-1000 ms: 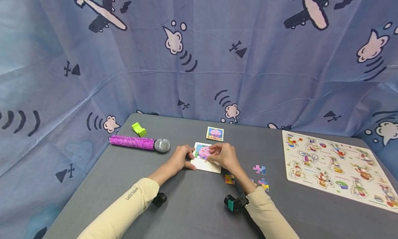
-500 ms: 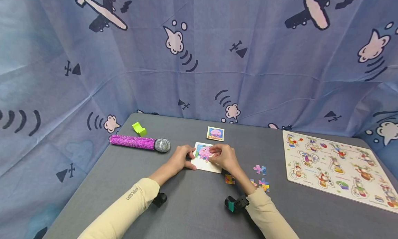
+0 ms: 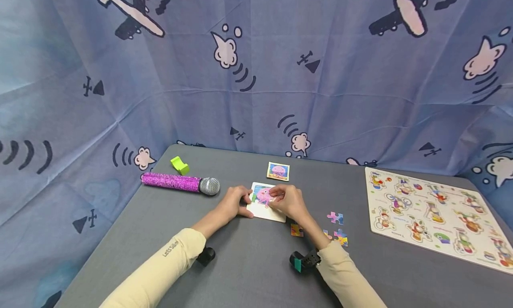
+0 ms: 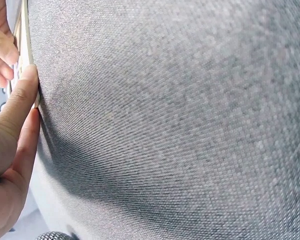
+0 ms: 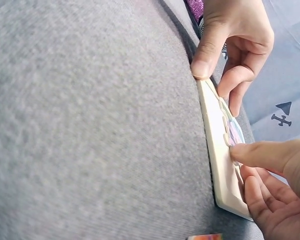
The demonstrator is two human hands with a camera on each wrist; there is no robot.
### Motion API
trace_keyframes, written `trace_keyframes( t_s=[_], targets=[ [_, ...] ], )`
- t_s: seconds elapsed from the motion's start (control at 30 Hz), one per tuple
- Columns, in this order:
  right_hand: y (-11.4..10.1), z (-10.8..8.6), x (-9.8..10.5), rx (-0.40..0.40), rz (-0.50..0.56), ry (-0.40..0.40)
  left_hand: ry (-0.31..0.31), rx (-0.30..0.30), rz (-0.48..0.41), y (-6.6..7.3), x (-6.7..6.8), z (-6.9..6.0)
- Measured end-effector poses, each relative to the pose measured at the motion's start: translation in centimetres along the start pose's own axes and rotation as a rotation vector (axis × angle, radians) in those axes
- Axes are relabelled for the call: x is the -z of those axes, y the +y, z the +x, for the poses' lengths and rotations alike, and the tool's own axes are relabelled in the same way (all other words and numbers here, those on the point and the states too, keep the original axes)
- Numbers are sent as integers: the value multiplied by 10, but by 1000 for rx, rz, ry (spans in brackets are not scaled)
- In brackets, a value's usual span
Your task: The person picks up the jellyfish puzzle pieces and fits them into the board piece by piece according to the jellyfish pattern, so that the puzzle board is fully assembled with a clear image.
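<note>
Seating pieces, I guessed. My left hand pinched the puzzle board; right hand half-curled, hold unclear. Next move likely needed alignment.

We see a cream sleeve, lower left, dark lettering near cuff; matching cream sleeve, lower right. We log black wristbands, teal patch on the right one.
</note>
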State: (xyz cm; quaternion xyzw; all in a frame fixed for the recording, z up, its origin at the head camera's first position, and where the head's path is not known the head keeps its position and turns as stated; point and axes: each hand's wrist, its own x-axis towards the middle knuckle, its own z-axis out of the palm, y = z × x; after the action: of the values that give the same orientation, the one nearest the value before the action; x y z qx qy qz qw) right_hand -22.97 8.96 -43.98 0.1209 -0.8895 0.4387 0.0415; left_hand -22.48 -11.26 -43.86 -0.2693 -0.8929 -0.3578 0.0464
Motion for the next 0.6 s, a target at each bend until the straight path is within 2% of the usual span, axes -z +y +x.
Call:
trace_keyframes(
  t_s=[0.27,0.6],
  targets=[
    [-3,-1,1,4,18,-1,3,-17,5,1,2,-1],
    [1,-2,0,22,17,6,-8,15,-11,3,3,0]
  ],
)
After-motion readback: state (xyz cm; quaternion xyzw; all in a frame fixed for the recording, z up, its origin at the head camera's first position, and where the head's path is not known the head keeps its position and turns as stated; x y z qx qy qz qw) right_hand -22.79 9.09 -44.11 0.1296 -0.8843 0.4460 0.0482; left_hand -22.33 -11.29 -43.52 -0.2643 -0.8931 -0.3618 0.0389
